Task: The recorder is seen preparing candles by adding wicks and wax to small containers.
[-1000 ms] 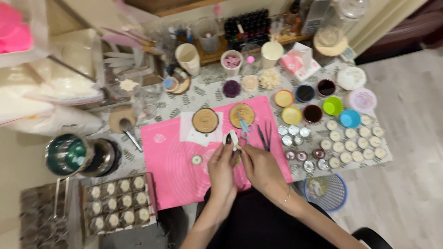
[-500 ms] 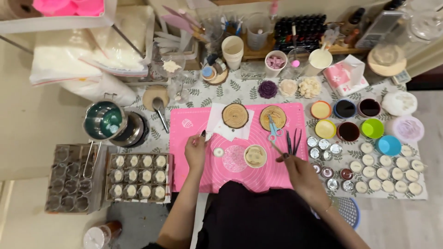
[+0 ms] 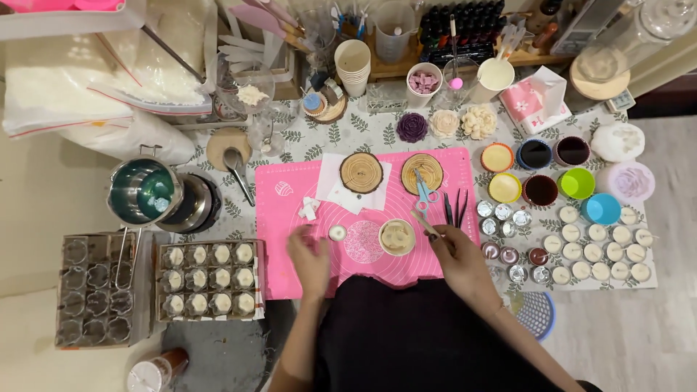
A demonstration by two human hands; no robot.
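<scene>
Leaf-patterned tablecloth [image 3: 363, 134] on a low table, pale floor [image 3: 653, 341], perhaps wood.

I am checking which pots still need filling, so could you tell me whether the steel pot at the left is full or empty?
Not empty: the steel pot stands upright, open-topped, with teal-green contents visible inside.

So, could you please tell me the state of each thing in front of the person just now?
left hand: open, above the pink mat, holding nothing
right hand: closed on a thin stick
small candle cup: upright, beside left hand
scissors: lying closed
steel pot: upright, uncovered
</scene>
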